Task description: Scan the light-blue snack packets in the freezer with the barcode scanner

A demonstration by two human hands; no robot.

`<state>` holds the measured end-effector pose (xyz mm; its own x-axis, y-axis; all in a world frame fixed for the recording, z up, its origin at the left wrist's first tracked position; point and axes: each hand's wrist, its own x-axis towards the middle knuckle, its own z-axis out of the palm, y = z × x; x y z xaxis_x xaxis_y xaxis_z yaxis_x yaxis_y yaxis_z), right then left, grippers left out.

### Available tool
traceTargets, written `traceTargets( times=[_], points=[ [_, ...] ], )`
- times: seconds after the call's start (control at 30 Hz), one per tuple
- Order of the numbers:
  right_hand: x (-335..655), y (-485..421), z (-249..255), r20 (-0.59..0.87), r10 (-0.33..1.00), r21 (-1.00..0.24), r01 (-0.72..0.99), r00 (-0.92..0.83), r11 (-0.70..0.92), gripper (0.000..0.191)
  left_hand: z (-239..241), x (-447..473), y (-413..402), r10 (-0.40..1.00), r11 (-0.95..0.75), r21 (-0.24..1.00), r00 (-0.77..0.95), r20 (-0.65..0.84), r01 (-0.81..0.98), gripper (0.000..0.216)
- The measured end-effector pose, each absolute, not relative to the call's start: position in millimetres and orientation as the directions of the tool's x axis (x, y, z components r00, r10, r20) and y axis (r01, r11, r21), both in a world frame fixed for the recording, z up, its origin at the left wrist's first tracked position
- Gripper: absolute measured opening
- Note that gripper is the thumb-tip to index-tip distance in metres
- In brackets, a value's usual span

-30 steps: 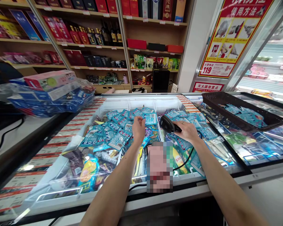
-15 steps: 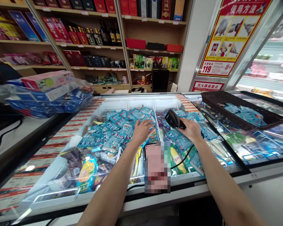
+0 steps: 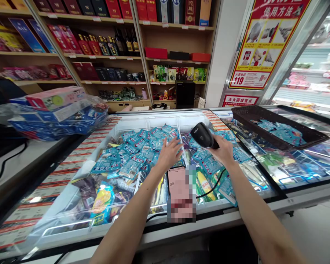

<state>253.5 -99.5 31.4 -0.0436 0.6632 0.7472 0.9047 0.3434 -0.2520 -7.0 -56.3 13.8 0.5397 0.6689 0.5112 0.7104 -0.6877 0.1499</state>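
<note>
My right hand (image 3: 222,149) is wrapped round the handle of a black barcode scanner (image 3: 202,135), raised over the glass with its head pointing up and left. My left hand (image 3: 169,154) is spread with fingers apart, over the right edge of a pile of blue packets (image 3: 134,154); whether it touches them I cannot tell. More blue packets (image 3: 209,161) lie beneath the scanner and my right hand. A phone with a pink screen (image 3: 178,187), partly blurred out, rests between my forearms. The scanner's dark cable (image 3: 212,190) runs down past the phone.
Frozen goods show through the freezer's glass top (image 3: 79,223). A brown tray (image 3: 316,141) with blue packets stands at the right. Plastic-wrapped boxes (image 3: 60,110) sit at the left. Behind are shelves (image 3: 121,57) of bottles and boxes, and a red-yellow poster (image 3: 266,47).
The scanner has risen slightly and tilted up in my right hand. My left hand has shifted a little, fingers still spread. The view has moved slightly.
</note>
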Motion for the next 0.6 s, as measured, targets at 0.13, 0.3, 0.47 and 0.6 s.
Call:
traceTargets(
  times=[0.13,0.3,0.47,0.6],
  points=[
    [258,-109,49,0.793,0.606,-0.385,0.826,0.067,0.412,0.037,19,11,-64,0.624,-0.761,0.151,0.649,0.436,0.631,0.032],
    [264,-118,59,0.794,0.544,-0.536,0.733,0.269,0.42,0.027,25,16,-75,0.634,-0.756,0.125,0.671,0.384,0.642,0.032],
    [267,-141,74,0.719,0.536,-0.688,0.567,0.444,0.454,0.031,27,16,-86,0.627,-0.764,0.136,0.676,0.387,0.63,0.033],
    [266,-163,103,0.702,0.506,-0.71,0.43,0.502,0.558,0.032,30,27,-98,0.604,-0.784,0.145,0.689,0.401,0.604,0.035]
  ],
)
